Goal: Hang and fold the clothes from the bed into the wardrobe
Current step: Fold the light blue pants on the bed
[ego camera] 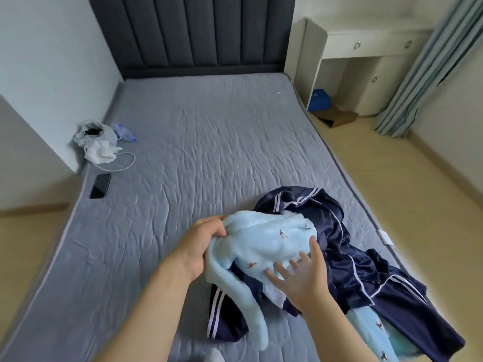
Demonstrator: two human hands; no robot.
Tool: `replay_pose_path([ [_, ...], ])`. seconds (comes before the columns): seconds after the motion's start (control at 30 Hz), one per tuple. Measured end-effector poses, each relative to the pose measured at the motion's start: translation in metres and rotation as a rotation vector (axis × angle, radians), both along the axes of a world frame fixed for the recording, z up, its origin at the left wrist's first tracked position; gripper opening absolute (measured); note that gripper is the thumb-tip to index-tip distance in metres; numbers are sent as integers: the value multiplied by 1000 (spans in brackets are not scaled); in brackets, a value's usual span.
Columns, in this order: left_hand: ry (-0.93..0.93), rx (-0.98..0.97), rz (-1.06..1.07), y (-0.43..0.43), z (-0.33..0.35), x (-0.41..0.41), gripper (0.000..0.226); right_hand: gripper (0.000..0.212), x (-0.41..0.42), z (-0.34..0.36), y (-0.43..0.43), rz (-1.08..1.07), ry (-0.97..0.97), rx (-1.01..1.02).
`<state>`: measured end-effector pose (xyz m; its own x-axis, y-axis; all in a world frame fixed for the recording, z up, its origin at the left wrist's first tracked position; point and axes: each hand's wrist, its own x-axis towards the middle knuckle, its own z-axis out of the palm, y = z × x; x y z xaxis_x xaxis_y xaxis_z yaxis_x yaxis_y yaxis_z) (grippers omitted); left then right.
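Gripping fluffy light-blue garment (264, 244) bunched edge: left hand (203, 244). Right hand (303, 275) flat, fingers spread on it. Beneath, glossy navy clothes (366, 270) near bed (196, 152) right edge; quilted mattress bare beyond.

Your hands in frame: two, left hand (201, 246) and right hand (300, 278). Light blue fleece pieces you can count: two, fleece bundle (266, 244) at centre, second fleece piece (376, 327) at lower right; whether joined, cannot tell. Navy pile (352, 257) at lower right: garment count cannot tell. Bed (209, 142): one. Phone (100, 186): one, left edge. White cable (122, 167): one. Plastic bag (91, 131): one. Desk (366, 54): one, upper right, three round knobs (357, 45). Cardboard box (337, 116): one. Blue box (320, 99): one. Curtain (431, 61): one.
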<state>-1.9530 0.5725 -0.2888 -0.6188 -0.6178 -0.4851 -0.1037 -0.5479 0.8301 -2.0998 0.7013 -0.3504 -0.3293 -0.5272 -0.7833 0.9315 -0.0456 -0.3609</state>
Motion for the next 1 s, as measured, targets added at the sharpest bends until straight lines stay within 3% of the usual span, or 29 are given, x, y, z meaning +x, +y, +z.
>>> replay_pose_path([
  [0.1, 78, -11, -99, -9, 16, 23, 36, 38, 11, 11, -27, 136, 2, -150],
  [0.23, 42, 28, -137, -20, 31, 46, 25, 15, 13, 25, -54, 278, 387, 95],
  [0.37, -252, -14, 47, -33, 16, 56, 26, 40, 21, 51, -66, 407, 682, -22],
  [0.43, -400, -67, 153, -31, 7, 44, 39, 22, 33, 65, -66, 549, 713, -138],
  [0.53, -227, 195, 76, -19, 11, 26, 58, 23, 49, 72, -60, 814, 743, -275],
  [0.57, -140, 317, 46, -15, 13, 20, 51, 21, 54, 72, -57, 903, 752, -293],
  [0.67, -118, 272, 46, -9, -2, 9, 47, 13, 56, 72, -44, 1058, 683, -296],
  [0.77, -115, 260, 25, 4, -4, -1, 30, 17, 43, 57, -30, 975, 435, -247],
  [0.93, 5, 134, -43, 9, -5, -7, 21, 44, 16, 27, -13, 285, 183, 38],
  [1.0, 94, 67, -144, 13, 0, -4, 26, 43, 5, 30, -14, 212, 216, -32],
])
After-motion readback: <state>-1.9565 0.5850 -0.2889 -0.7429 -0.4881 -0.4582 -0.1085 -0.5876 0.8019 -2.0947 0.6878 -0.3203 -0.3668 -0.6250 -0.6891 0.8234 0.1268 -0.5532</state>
